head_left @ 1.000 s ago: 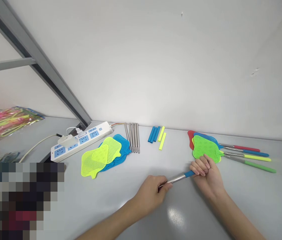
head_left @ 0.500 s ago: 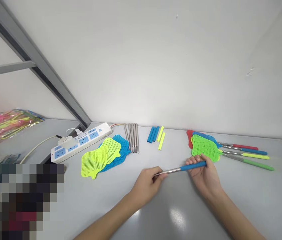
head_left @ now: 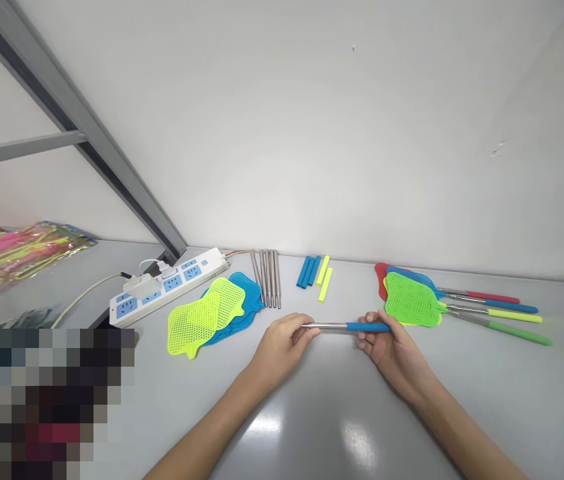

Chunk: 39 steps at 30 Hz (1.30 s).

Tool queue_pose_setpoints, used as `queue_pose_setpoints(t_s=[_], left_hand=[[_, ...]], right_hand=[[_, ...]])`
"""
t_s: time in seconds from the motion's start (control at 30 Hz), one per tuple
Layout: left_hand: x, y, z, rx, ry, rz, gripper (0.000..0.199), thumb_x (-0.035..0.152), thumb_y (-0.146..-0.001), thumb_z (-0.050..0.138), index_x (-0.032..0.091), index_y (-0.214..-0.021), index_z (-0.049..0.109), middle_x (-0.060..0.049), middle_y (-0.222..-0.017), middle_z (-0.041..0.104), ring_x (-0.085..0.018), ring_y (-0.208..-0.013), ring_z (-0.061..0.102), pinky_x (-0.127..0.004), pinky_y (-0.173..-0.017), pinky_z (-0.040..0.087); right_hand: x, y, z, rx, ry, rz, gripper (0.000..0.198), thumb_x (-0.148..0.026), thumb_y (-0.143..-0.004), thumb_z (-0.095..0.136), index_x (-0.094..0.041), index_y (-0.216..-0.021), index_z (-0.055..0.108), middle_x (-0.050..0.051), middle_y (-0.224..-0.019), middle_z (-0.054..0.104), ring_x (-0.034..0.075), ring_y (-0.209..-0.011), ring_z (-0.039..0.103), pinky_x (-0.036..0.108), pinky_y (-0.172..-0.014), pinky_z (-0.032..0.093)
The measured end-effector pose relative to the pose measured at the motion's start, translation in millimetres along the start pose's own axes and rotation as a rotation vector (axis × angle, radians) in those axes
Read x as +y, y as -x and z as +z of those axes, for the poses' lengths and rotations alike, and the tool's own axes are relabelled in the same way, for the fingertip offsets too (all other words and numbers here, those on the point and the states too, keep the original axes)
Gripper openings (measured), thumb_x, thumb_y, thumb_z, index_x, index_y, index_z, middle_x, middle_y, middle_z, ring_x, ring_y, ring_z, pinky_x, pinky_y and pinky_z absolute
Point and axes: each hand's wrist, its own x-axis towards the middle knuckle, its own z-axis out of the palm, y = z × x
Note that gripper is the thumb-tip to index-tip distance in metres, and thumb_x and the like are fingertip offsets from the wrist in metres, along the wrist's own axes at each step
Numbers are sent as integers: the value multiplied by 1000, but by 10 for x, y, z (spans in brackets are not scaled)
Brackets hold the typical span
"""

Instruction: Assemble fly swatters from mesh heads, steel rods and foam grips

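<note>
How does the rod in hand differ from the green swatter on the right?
The rod has a blue grip; the green swatter, a green one. No head shows on the rod; the green swatter has a perforated one. The left hand and right hand hold the rod; the green swatter lies unheld. Both have metal shafts.

Silver and blue on the rod (head_left: 347, 327); left of it, hole-dotted yellow on swatter heads (head_left: 193, 327); right of it, hole-dotted green on a swatter (head_left: 413, 301).
</note>
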Motion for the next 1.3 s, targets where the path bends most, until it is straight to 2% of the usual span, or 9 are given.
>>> queue_pose_setpoints(t_s=[0.23, 0.43, 0.6, 0.73, 0.87, 0.97, 1.13, 1.3], left_hand=[[-35, 13, 39, -28, -29, 52, 26, 36, -82, 36, 19, -82, 56, 0, -67, 52, -11, -61, 46, -22, -56, 33], [-42, -18, -70, -46, -56, 92, 27, 36, -84, 33, 20, -82, 55, -1, -76, 56, -14, -72, 50, -24, -64, 37], [-105, -79, -255, 82, -142, 59, 28, 33, -85, 30, 19, -82, 54, -3, -81, 55, -15, -79, 51, -26, -71, 38], [-329, -117, -435, 181, -291, 9, 25, 30, -83, 32, 18, -84, 55, -4, -87, 52, -17, -86, 49, -31, -79, 37], [-594, -97, -578, 164, -406, -38, 24, 21, -81, 33, 19, -91, 55, -5, -92, 49, -19, -90, 47, -33, -82, 36], [-701, -61, -621, 81, -438, -54, 25, 16, -78, 36, 21, -93, 55, -5, -95, 49, -19, -91, 46, -34, -82, 37], [-711, -42, -608, 72, -461, -31, 23, 17, -73, 45, 22, -94, 54, -4, -99, 47, -21, -94, 44, -35, -83, 36], [-685, -81, -606, 94, -430, -21, 16, 17, -75, 42, 20, -83, 55, -4, -91, 50, -19, -86, 48, -33, -77, 39]], right_hand=[[41, 20, 3, -50, 89, 72, 24, -39, -75, 48, -17, -76, 58, 3, -78, 52, 15, -67, 50, 30, -68, 42], [73, -17, -45, 13, 53, 67, 23, -35, -76, 48, -16, -75, 60, 3, -82, 54, 16, -72, 53, 32, -74, 41], [85, -41, -67, 57, 23, 67, 21, -34, -75, 50, -16, -74, 61, 4, -82, 55, 17, -73, 54, 33, -76, 42], [87, -36, -68, 53, 16, 69, 21, -34, -75, 51, -16, -74, 61, 4, -83, 56, 17, -73, 54, 33, -76, 43], [96, -48, -78, 41, 18, 73, 22, -34, -76, 49, -15, -75, 61, 4, -82, 55, 17, -73, 54, 32, -75, 43], [95, -55, -84, 34, 21, 82, 23, -34, -77, 48, -15, -76, 60, 4, -82, 55, 17, -73, 54, 32, -75, 42], [75, -47, -71, 29, 31, 93, 23, -34, -78, 47, -15, -76, 60, 4, -83, 54, 16, -73, 53, 32, -75, 42], [58, -48, -54, 24, 44, 104, 24, -34, -79, 45, -15, -77, 60, 4, -83, 54, 16, -73, 53, 32, -76, 41]])
